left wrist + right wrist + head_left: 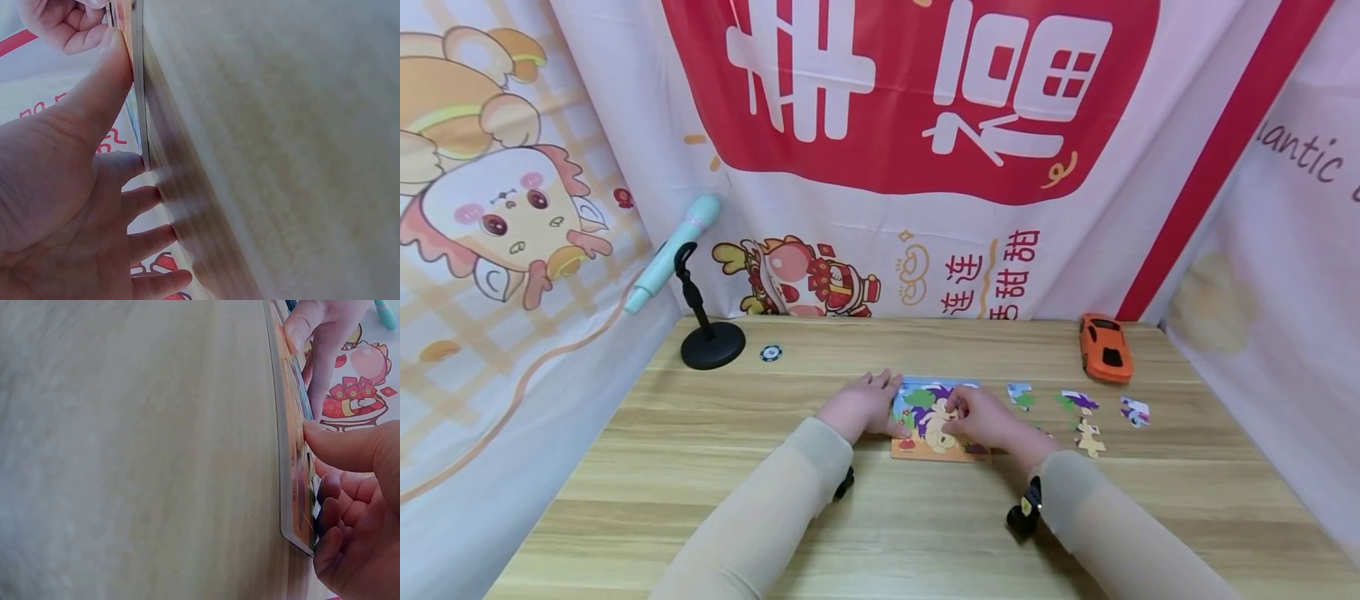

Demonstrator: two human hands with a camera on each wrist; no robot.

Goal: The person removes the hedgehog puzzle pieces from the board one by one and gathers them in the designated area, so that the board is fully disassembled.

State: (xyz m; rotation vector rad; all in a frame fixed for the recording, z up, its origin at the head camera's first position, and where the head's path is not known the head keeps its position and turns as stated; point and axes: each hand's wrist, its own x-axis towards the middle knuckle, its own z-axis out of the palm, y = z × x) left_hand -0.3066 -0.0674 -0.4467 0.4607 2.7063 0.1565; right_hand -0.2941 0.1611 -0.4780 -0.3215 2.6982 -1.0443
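Note:
A colourful jigsaw puzzle board (925, 452), with purple, green and cream picture parts, lies flat in the middle of the table. My left hand (867, 406) steadies its left side; in the left wrist view the thumb (112, 69) lies along the board's edge while the other fingers spread straight. Over the board's right half, my right hand (987, 419) pinches a puzzle piece against the picture, the piece mostly hidden by thumb and fingertips. The right wrist view shows this thumb (340, 447) at the board's surface and the other fingers curled.
Loose puzzle pieces lie right of the board, among them a cream one (1088, 437) and a purple-green one (1078, 401). Farther back stands an orange toy car (1105, 348). At the back left are a black stand (712, 345), a mint microphone (673, 252) and a round chip (771, 353).

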